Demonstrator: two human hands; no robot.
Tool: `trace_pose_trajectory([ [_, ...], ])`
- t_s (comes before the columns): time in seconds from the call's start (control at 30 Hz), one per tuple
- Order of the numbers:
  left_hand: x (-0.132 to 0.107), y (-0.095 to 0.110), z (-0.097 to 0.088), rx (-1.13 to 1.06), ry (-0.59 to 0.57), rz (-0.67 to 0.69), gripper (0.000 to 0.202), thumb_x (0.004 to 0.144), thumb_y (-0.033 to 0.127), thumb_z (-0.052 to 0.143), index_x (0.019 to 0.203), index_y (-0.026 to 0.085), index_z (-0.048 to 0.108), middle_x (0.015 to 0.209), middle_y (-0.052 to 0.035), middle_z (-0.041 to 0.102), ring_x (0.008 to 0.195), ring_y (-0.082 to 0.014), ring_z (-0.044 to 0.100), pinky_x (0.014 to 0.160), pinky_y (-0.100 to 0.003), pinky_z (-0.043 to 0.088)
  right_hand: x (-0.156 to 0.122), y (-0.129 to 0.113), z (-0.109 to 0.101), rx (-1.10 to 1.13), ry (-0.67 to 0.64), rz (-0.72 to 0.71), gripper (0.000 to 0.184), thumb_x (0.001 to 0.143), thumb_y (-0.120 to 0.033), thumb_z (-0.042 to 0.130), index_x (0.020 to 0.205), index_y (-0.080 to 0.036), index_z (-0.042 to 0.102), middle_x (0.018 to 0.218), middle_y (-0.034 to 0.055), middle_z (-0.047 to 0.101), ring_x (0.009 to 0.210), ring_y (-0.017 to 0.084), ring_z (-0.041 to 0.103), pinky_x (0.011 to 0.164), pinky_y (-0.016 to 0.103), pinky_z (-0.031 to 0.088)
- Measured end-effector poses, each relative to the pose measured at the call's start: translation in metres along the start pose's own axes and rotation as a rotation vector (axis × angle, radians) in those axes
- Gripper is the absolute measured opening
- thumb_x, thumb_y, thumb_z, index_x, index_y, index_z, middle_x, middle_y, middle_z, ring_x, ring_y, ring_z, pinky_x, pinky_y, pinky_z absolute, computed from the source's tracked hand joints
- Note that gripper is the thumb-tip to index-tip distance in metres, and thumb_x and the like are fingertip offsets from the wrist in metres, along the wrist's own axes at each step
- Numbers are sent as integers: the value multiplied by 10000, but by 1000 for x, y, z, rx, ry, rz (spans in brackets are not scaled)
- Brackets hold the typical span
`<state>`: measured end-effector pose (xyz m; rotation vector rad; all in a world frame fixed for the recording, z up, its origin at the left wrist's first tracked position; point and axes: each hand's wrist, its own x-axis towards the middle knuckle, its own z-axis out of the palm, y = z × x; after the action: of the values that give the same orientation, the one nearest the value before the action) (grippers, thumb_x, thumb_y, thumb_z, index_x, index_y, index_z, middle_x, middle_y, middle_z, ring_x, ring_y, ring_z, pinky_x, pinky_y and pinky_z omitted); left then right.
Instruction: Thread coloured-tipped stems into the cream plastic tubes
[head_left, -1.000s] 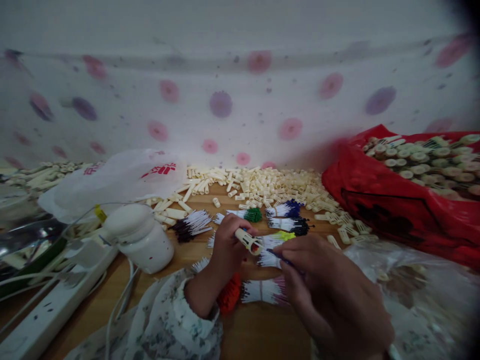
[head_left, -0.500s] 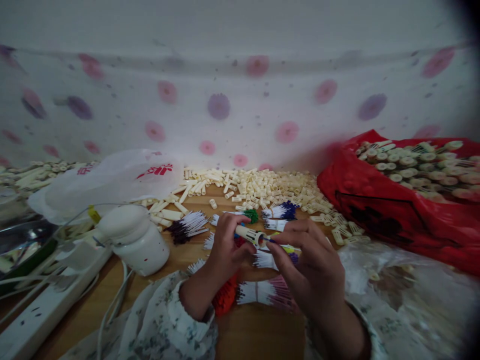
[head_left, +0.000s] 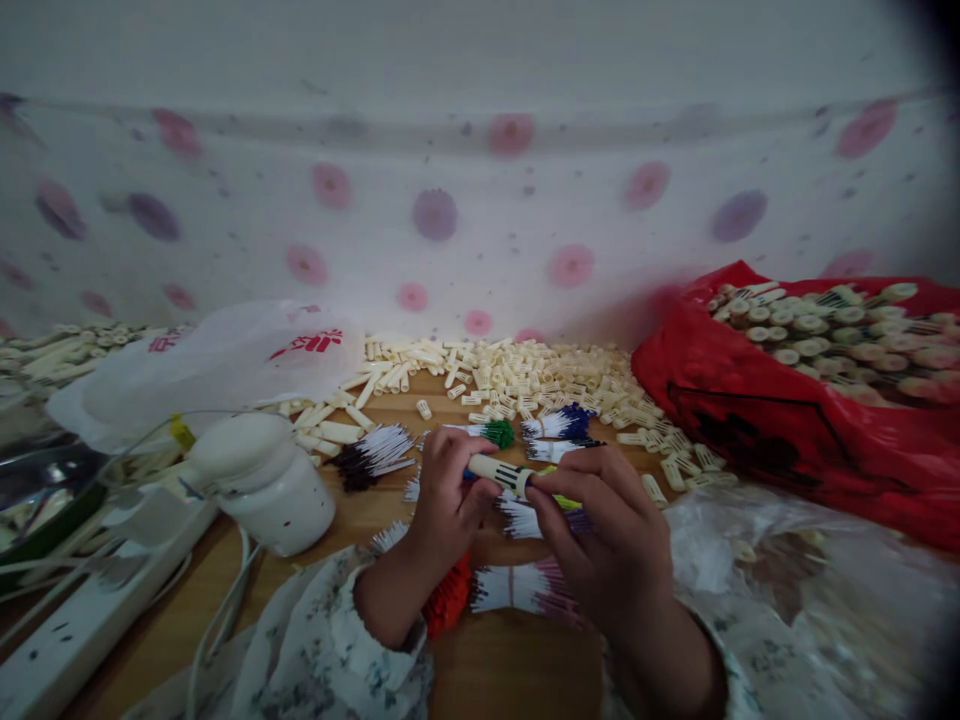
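Observation:
My left hand (head_left: 442,500) is closed around a cream plastic pen barrel (head_left: 499,474) with dark slots near its right end. Blue shows at the barrel's left end by my left fingers. Thumb and fingertips of my right hand (head_left: 619,545) pinch a small dark blue piece (head_left: 529,487) at the slotted end; most of it is hidden. Bundles of thin white refills lie under and around my hands: one with pink ends (head_left: 517,588), one with green ends (head_left: 498,433), one with dark blue ends (head_left: 576,424). Orange-red ends (head_left: 450,598) show beside my left wrist.
Loose cream barrel parts (head_left: 540,372) are heaped along the wall. A red bag (head_left: 757,440) full of barrels stands right, above a clear plastic bag (head_left: 802,590). At left are a white jar (head_left: 277,490), a power strip (head_left: 82,610) with cables, and a white bag (head_left: 217,365).
My right fingertips have moved left up against the barrel's slotted end, and the blue piece has gone further in. Blue now shows at the barrel's left end.

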<state>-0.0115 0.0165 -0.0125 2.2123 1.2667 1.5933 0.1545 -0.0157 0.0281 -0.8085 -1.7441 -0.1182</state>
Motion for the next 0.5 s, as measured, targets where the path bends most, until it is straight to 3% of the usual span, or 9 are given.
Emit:
trace_pose_trajectory([
  [0.13, 0, 1, 0, 78, 41, 10, 596, 834, 683, 277, 923, 195, 608, 903, -65, 486, 889, -227, 476, 789, -371, 400, -2, -1, 2, 12, -24, 52, 87, 797, -91, 612, 833, -168, 627, 811, 37, 579, 764, 138, 549, 665, 260, 452],
  [0.5, 2, -1, -3, 294, 128, 28, 598, 821, 687, 312, 864, 193, 647, 896, -76, 492, 877, -235, 449, 787, -373, 383, -8, -1, 14, 311, -18, 401, 102, 836, -174, 566, 786, -197, 652, 770, 16, 610, 723, 140, 579, 648, 261, 461],
])
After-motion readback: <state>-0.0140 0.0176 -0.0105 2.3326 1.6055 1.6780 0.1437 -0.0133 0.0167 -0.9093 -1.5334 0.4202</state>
